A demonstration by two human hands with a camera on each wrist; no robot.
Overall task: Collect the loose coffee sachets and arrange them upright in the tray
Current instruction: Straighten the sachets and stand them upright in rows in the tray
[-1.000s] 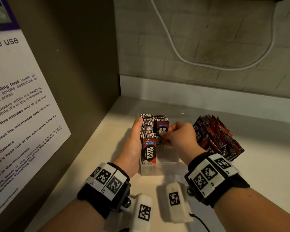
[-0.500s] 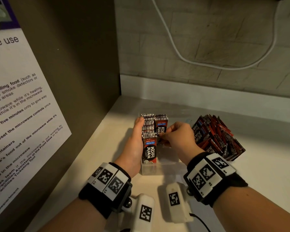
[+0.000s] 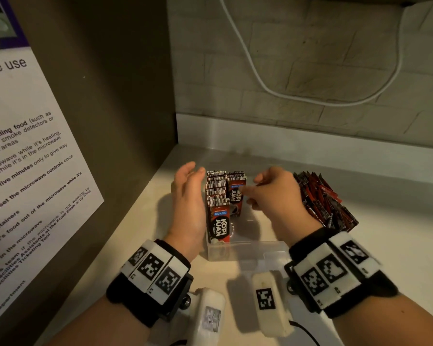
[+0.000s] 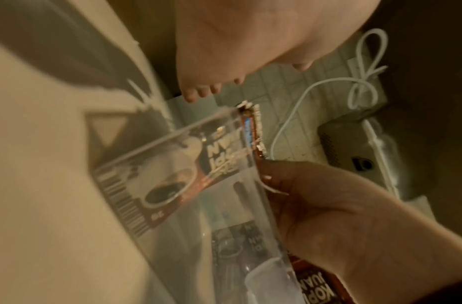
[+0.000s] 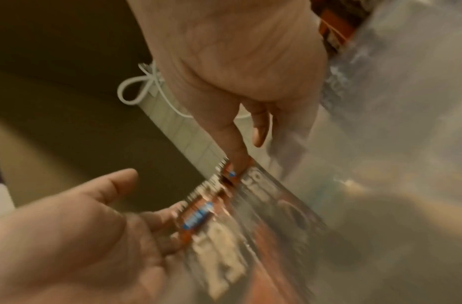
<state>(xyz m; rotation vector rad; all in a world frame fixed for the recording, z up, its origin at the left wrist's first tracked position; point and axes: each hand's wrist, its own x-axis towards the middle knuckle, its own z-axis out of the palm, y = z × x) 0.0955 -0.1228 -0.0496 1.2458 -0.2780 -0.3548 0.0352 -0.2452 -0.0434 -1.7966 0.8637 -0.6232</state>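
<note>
A pale countertop [image 3: 398, 245] runs into a corner formed by a dark side panel bearing a printed microwave notice [image 3: 23, 171] and a brick-patterned back wall, across which a white cable [image 3: 268, 88] loops. On the counter stands a clear plastic tray [image 3: 248, 250]. To its right, behind the right hand [image 3: 278, 198], a second clear container holds a loose heap of red and black sachets [image 3: 323, 201] lying at mixed angles.

The coffee sachets [image 3: 216, 203] already in the tray stand upright in two rows at its left side, the left row longer and reaching nearer the tray's front wall. Each is red and black with white "KOPI JUAN" lettering, a blue band and barcode-striped top edges. The rest of the tray's floor to the right shows bare through the plastic.

The left hand [image 3: 188, 203] stands edge-on beside the left row, fingers straight and together, holding nothing; whether it touches the tray cannot be told. The right hand has its fingers curled, thumb and forefinger meeting at the top of the front sachet of the right row.

The left wrist view shows a sachet's printed coffee cup through the tray wall [image 4: 172, 160]. The blurred right wrist view shows the right thumb tip [image 5: 240, 162] on a sachet's top edge.
</note>
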